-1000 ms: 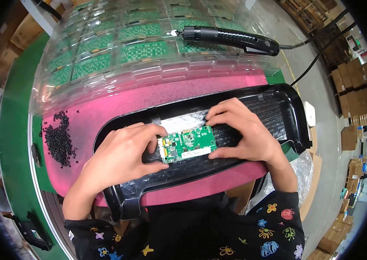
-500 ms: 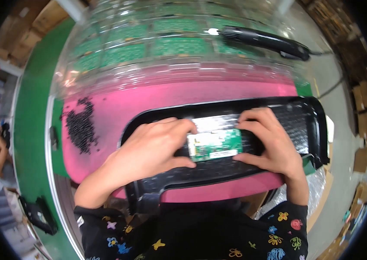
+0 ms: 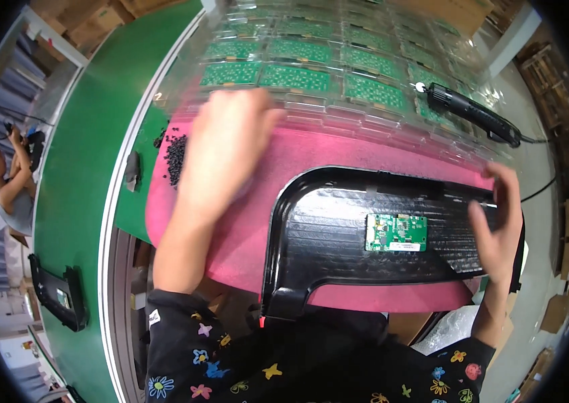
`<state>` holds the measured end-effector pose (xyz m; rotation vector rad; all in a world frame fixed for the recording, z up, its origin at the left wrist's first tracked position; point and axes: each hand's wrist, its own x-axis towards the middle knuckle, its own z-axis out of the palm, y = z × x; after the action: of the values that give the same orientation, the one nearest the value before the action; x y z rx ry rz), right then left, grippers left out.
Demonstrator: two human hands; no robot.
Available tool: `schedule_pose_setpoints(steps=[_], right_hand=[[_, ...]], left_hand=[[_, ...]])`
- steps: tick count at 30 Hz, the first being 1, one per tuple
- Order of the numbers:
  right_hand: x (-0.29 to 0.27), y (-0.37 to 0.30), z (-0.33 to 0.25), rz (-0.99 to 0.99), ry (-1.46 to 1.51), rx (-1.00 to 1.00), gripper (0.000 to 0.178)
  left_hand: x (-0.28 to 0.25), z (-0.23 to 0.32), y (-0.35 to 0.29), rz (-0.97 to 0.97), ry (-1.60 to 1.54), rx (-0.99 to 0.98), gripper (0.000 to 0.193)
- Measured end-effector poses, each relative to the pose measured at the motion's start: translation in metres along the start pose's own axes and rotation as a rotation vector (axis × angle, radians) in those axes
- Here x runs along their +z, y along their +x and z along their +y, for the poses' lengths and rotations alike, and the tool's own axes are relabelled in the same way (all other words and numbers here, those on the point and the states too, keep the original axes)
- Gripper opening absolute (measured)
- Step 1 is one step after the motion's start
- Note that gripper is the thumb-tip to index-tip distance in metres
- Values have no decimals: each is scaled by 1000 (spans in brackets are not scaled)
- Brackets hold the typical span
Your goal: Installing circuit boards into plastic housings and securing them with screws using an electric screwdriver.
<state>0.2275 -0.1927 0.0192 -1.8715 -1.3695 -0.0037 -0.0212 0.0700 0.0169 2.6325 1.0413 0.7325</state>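
A green circuit board (image 3: 397, 233) lies flat inside a long black plastic casing (image 3: 328, 235) on the pink mat (image 3: 298, 151). Neither hand touches the board. My right hand (image 3: 501, 225) is at the casing's right end, its fingers apart and nothing held. Over the mat's left part, my left hand (image 3: 230, 138) is smeared by motion and its fingers are hard to make out. Just beside it lies a pile of tiny black screw-like parts (image 3: 177, 160), partly covered by the hand. At the back right, a black electric screwdriver (image 3: 473, 114) rests on clear plastic trays (image 3: 324, 111).
The trays hold rows of green boards (image 3: 296, 78) behind the mat. Along the left runs a green belt (image 3: 89, 201) with a metal rail (image 3: 118, 181), carrying another black casing (image 3: 58, 295). A co-worker (image 3: 12, 181) sits beyond it. A cable trails from the screwdriver.
Both hands have let go of the circuit board, leaving it in the casing. My left hand moved up and left toward the black parts; the right moved right. The whole view shifted.
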Motion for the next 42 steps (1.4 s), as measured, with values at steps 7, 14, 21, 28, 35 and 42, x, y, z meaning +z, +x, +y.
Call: schedule_pose_setpoints(steps=[7, 14, 21, 28, 35, 42], right_hand=[[23, 95, 40, -56, -183, 219, 60], [27, 126, 35, -225, -278, 494, 64], [44, 95, -26, 585, 721, -81, 44], [10, 49, -74, 163, 913, 107, 52], [24, 27, -51, 101, 1594, -67, 57], [24, 17, -50, -41, 1563, -169, 55]], left_hand=[[17, -40, 2, -134, 269, -157, 20], [18, -31, -6, -274, 413, -120, 22], [7, -9, -5, -359, 295, -146, 31], [25, 40, -26, -308, -601, 494, 10], [40, 60, -38, -463, -665, 522, 15], [37, 62, -39, -489, -780, 505, 13]])
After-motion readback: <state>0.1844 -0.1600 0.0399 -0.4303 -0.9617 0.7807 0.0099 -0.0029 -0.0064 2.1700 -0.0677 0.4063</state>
